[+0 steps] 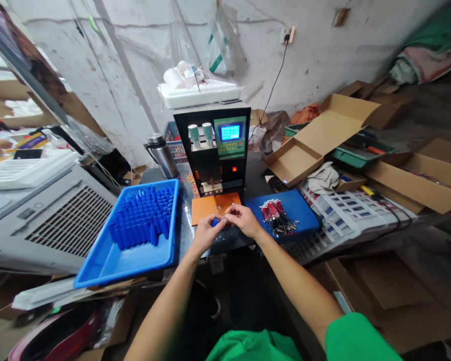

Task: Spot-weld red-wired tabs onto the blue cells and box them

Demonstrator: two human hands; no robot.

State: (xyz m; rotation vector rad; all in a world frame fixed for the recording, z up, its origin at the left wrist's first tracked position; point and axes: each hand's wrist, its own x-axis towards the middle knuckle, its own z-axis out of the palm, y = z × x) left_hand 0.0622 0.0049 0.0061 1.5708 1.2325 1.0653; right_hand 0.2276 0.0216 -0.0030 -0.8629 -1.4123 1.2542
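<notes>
My left hand [205, 231] is closed around a small blue cylinder [215, 221] at the near edge of an orange plate [206, 208]. My right hand [241, 219] pinches something small and thin right beside that cylinder; what it is I cannot make out. Both hands meet just in front of a black bench machine [214, 150] with a lit blue screen [230, 132]. A blue tray [108, 260] on the left holds several blue cylinders [143, 218]. A bundle of red and black wire pieces [276, 216] lies on a blue pad [304, 210] to the right.
A steel thermos [164, 155] stands behind the tray. Open cardboard boxes [319, 135] and a green tray [361, 153] crowd the right side. A grey vented appliance [48, 220] sits at the left. A power cable [270, 90] runs up the wall to a socket.
</notes>
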